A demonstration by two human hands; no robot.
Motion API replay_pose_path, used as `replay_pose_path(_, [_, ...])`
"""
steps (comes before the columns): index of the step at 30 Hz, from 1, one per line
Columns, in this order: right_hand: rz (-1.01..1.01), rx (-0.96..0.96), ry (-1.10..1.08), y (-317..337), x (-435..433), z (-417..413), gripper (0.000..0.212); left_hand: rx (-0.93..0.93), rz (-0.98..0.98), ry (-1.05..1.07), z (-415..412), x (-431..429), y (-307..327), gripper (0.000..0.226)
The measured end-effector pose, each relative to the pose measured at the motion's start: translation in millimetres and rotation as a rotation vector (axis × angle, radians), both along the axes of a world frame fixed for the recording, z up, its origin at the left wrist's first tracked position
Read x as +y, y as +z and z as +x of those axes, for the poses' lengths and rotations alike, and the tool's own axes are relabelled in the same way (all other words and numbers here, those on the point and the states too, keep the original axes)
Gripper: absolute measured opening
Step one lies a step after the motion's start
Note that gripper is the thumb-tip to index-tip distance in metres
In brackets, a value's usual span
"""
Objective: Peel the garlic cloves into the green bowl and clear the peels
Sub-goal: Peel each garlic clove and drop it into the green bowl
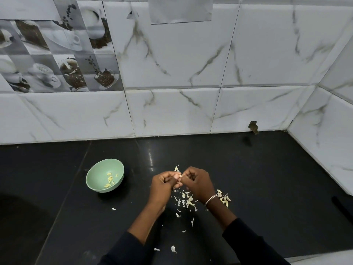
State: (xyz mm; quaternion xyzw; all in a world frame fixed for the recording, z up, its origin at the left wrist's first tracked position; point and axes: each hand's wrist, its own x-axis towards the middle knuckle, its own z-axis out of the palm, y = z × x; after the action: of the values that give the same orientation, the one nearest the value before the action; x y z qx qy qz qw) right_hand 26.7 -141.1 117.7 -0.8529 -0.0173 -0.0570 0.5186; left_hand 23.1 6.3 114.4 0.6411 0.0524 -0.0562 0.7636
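My left hand and right hand pinch one garlic clove between curled fingers above the bench. Just nearer lie scattered peels, unpeeled cloves by my right wrist; the green bowl holding peeled cloves stands left

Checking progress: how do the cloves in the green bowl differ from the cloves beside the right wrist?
The bowl cloves look yellow and bare; the wrist cloves look paler, some with papery tips. The bowl cloves sit inside the green bowl; the wrist cloves lie straight on the counter. Both are small loose heaps of garlic.
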Motion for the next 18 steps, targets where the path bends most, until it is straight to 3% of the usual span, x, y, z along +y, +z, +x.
replay_pose_path(7, [0.081, 0.026, 0.022, 9.1, -2.0, -1.8, 0.012, 0.204, -0.327, -0.015, 1.9, -0.3, 6.5, 0.014])
replay_pose_path(18, [0.055, 0.025, 0.0, 8.9, -8.4, 1.6, 0.012, 0.241, -0.377, -0.093, 1.6, 3.6, 4.8, 0.02])
